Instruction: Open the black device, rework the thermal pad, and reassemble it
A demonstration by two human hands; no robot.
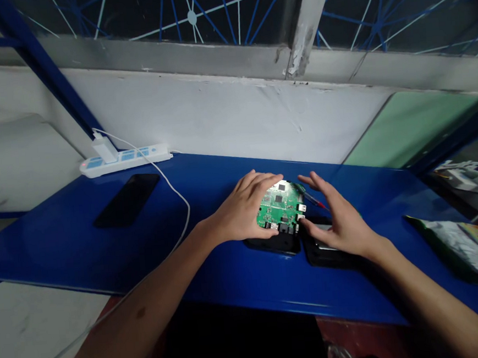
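Observation:
My left hand (243, 206) grips a green circuit board (280, 206) by its left side, thumb at the front edge and fingers over the back. The board is just above a black plastic case half (273, 245), and metal ports line its right and front edges. At the board's right side is my right hand (341, 220), open, thumb and fingers spread apart. Its thumb tip is close to a port; whether it touches, I cannot tell. Beneath this hand lies a second black case part (322, 256) with a silvery piece, partly hidden. A thin red-and-clear tool or wire (315, 201) shows between the hands.
On the blue table (205, 176), a black phone (127, 201) lies to the left. Behind it stands a white power strip (127, 159) with a charger (105, 150), whose white cable (178, 195) crosses toward my left arm. A shiny packet (459, 244) lies at the right.

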